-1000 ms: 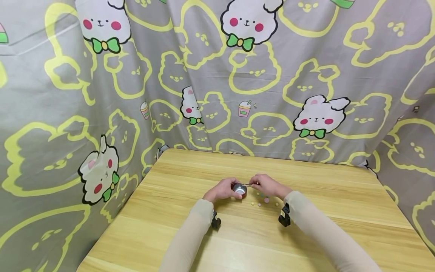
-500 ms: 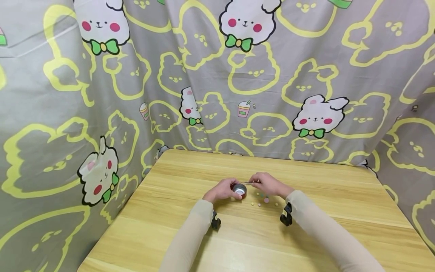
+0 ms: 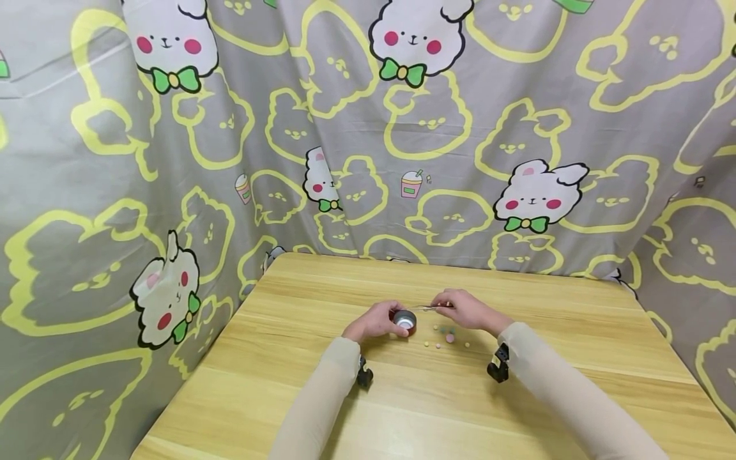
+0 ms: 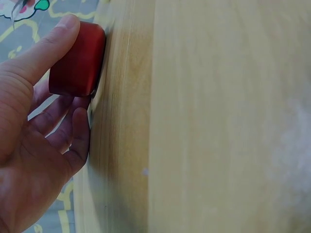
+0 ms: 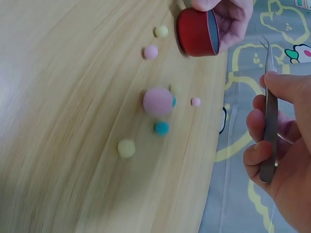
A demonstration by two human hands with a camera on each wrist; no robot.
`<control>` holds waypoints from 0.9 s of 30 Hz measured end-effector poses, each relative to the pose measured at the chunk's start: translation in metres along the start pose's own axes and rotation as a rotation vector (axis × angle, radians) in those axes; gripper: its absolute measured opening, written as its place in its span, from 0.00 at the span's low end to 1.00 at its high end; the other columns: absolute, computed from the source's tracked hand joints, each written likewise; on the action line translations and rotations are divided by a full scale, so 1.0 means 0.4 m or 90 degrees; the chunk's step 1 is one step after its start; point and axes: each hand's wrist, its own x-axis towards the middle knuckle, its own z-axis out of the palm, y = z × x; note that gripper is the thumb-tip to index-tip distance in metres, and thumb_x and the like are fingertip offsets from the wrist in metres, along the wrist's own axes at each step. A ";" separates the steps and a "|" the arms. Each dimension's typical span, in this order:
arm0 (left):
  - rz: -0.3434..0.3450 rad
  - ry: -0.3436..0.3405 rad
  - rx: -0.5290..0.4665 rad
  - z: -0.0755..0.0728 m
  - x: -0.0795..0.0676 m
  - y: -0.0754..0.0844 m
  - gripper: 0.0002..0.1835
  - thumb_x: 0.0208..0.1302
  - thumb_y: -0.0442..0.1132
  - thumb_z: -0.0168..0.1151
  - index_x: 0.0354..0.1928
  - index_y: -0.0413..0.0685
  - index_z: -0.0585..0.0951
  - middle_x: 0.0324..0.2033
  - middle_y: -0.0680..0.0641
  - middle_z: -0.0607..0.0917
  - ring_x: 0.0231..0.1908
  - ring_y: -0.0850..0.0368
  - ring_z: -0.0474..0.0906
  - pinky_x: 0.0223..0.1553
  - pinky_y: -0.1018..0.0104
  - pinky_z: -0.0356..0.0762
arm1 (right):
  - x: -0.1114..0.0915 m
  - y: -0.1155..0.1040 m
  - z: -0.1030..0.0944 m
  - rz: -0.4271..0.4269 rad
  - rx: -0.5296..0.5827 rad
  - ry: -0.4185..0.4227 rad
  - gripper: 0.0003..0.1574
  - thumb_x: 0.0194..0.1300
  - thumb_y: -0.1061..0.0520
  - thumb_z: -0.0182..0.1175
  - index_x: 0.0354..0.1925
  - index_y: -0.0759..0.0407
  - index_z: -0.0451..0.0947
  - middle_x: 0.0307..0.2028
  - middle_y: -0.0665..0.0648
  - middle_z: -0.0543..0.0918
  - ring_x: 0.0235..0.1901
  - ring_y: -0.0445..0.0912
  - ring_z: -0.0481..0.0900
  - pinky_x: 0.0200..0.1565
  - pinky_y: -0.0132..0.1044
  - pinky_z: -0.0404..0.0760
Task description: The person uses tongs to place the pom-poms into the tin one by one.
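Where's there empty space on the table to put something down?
Bare wood lies left of the left hand, between the two sleeves, and behind both hands up to the curtain. It's crowded right of the red tin: little balls lie there, with the right hand and tweezers just behind.

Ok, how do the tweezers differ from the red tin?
The tweezers are slim, silvery and pointed; the red tin is squat, round and open-topped. The right hand holds the tweezers; the left hand holds the red tin. Both look metallic.
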 end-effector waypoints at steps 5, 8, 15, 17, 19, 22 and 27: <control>0.003 0.000 0.000 0.003 -0.001 0.001 0.23 0.48 0.40 0.75 0.47 0.47 0.78 0.39 0.53 0.80 0.41 0.59 0.75 0.46 0.65 0.71 | -0.029 0.018 -0.010 -0.002 -0.009 0.011 0.10 0.68 0.59 0.56 0.44 0.60 0.81 0.33 0.48 0.77 0.32 0.40 0.74 0.34 0.36 0.74; -0.001 -0.001 -0.002 0.004 -0.002 0.002 0.23 0.48 0.40 0.75 0.47 0.48 0.78 0.39 0.54 0.80 0.41 0.59 0.75 0.46 0.65 0.71 | -0.050 0.026 -0.019 -0.003 -0.015 0.016 0.11 0.68 0.58 0.56 0.45 0.60 0.81 0.33 0.48 0.78 0.32 0.40 0.74 0.33 0.36 0.74; -0.005 -0.005 -0.010 0.001 -0.003 0.004 0.23 0.49 0.41 0.75 0.47 0.49 0.78 0.39 0.55 0.79 0.41 0.60 0.75 0.46 0.66 0.71 | -0.094 0.047 -0.034 0.009 -0.017 0.029 0.11 0.68 0.58 0.56 0.45 0.60 0.80 0.32 0.46 0.77 0.29 0.38 0.71 0.31 0.36 0.72; -0.005 -0.005 -0.011 0.000 -0.004 0.004 0.23 0.49 0.41 0.75 0.47 0.48 0.78 0.39 0.56 0.79 0.41 0.61 0.75 0.46 0.66 0.71 | -0.106 0.056 -0.035 0.014 -0.021 0.028 0.10 0.68 0.59 0.56 0.45 0.60 0.80 0.32 0.46 0.77 0.30 0.38 0.72 0.32 0.35 0.72; -0.004 -0.006 -0.013 0.000 -0.004 0.003 0.23 0.49 0.41 0.75 0.47 0.48 0.78 0.39 0.55 0.79 0.41 0.61 0.75 0.46 0.66 0.71 | -0.118 0.064 -0.036 0.020 -0.019 0.026 0.10 0.68 0.59 0.56 0.45 0.59 0.80 0.32 0.46 0.76 0.30 0.38 0.71 0.31 0.36 0.72; -0.004 -0.006 -0.014 0.001 -0.003 0.001 0.23 0.49 0.41 0.75 0.47 0.48 0.78 0.39 0.55 0.80 0.41 0.61 0.74 0.46 0.66 0.71 | -0.134 0.074 -0.039 0.028 -0.013 0.023 0.10 0.67 0.59 0.56 0.45 0.59 0.80 0.31 0.46 0.76 0.28 0.38 0.70 0.30 0.35 0.71; -0.007 -0.006 -0.007 0.000 -0.001 -0.002 0.24 0.48 0.42 0.75 0.48 0.50 0.78 0.40 0.56 0.79 0.41 0.61 0.74 0.46 0.66 0.71 | -0.162 0.085 -0.043 0.033 -0.004 0.020 0.09 0.67 0.60 0.57 0.44 0.60 0.80 0.32 0.46 0.76 0.29 0.38 0.70 0.30 0.35 0.71</control>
